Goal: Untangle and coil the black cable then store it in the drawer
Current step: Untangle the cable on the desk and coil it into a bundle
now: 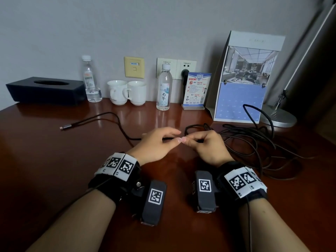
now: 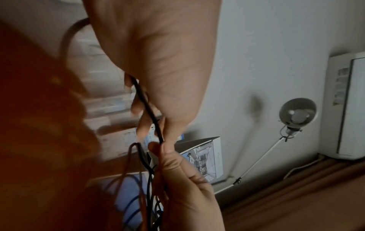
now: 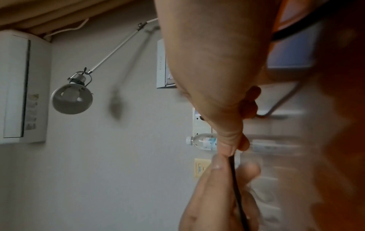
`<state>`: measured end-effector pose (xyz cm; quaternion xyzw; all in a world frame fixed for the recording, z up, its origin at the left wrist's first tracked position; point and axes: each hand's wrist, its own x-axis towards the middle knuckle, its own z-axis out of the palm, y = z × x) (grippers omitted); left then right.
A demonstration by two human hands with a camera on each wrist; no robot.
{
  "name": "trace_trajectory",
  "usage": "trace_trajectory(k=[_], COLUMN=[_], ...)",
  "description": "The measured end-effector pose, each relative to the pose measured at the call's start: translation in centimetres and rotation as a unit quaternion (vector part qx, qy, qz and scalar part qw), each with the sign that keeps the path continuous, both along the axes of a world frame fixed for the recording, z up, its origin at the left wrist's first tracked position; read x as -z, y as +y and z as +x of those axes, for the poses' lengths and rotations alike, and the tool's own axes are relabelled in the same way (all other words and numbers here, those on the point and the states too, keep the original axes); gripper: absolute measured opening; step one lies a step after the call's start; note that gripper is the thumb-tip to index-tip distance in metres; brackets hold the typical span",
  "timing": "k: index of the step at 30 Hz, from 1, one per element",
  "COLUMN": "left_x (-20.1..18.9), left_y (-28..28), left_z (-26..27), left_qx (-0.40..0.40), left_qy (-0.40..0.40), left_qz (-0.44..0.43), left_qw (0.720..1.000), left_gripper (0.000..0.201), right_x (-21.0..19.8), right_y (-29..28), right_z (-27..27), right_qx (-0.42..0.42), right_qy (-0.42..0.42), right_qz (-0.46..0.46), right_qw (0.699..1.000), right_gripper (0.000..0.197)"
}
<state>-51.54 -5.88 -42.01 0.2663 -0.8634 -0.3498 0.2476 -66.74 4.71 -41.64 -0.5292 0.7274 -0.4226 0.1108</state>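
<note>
A long black cable lies on the dark wooden desk (image 1: 54, 160). Its plug end (image 1: 62, 127) rests at the left, and the cable runs right into a loose tangle (image 1: 254, 140). At the desk's middle, my left hand (image 1: 179, 136) pinches the cable between thumb and fingers. My right hand (image 1: 187, 140) pinches it right beside, thumb tips nearly touching. In the left wrist view the cable (image 2: 150, 112) runs under my left thumb. The right wrist view has the cable (image 3: 236, 179) leaving my right hand (image 3: 235, 148) into the left one. No drawer is in view.
Along the wall stand a black tissue box (image 1: 45, 90), two water bottles (image 1: 91, 79) (image 1: 164, 87), two white cups (image 1: 127, 92), a sign card (image 1: 197, 90) and a desk calendar (image 1: 243, 79). A lamp base (image 1: 280, 116) sits behind the tangle.
</note>
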Motion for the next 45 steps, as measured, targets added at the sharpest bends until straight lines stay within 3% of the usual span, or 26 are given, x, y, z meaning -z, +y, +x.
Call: trace_trajectory(k=[3,7,10,14,20,25,29,34,38,42,43,45], left_x=[-0.3,-0.5,-1.3,-2.3,-1.9,0.6,0.8,1.2,1.1,0.7,0.7,0.7], left_y=[0.0,-0.7,-1.5,-4.0,-6.1,-6.5,-4.3,-1.3,-0.4,-0.1,-0.1,-0.1], left_z=[0.0,0.0,0.8,3.7,7.0,5.4,2.2,-0.2,-0.7,-0.7,-0.7,-0.6], left_qx=[-0.057,-0.075,-0.124,-0.268,-0.422,-0.333,-0.154,-0.018,0.041,0.028,0.020,-0.001], left_qy=[-0.037,0.066,0.133,0.232,0.202,0.090,0.097,0.069,0.061,0.048,0.040,0.031], left_qz=[-0.043,-0.013,0.006,-0.006,-0.026,0.005,0.025,0.093,0.095,0.054,0.041,0.031], left_qw=[0.997,0.995,0.983,0.935,0.883,0.938,0.983,0.993,0.993,0.997,0.998,0.999], left_gripper=[0.031,0.041,0.046,0.038,0.034,0.012,0.027,0.047,0.048,0.015,0.009,0.011], right_x=[0.1,0.4,-0.1,-0.5,-0.4,-0.7,-0.9,-1.2,-1.5,-0.9,-0.8,-0.2], right_y=[-0.3,-0.5,-0.2,0.8,1.2,1.1,1.0,1.1,0.7,0.3,0.2,0.0], right_z=[0.5,0.2,-0.2,-2.0,-2.7,-2.4,-2.0,-1.0,0.7,0.7,0.7,0.5], right_qx=[-0.025,-0.008,0.038,0.107,0.179,0.202,0.198,0.126,0.025,-0.012,-0.026,-0.050], right_qy=[-0.013,-0.012,0.015,0.045,0.065,0.060,0.059,0.050,0.034,0.016,0.006,-0.020], right_qz=[-0.001,0.000,0.016,0.044,0.063,0.057,0.047,0.041,0.073,0.078,0.076,0.069], right_qw=[1.000,1.000,0.999,0.992,0.980,0.976,0.977,0.990,0.996,0.997,0.997,0.996], right_gripper=[0.018,0.028,0.022,0.024,0.023,0.021,0.021,0.010,0.002,0.004,0.008,0.036])
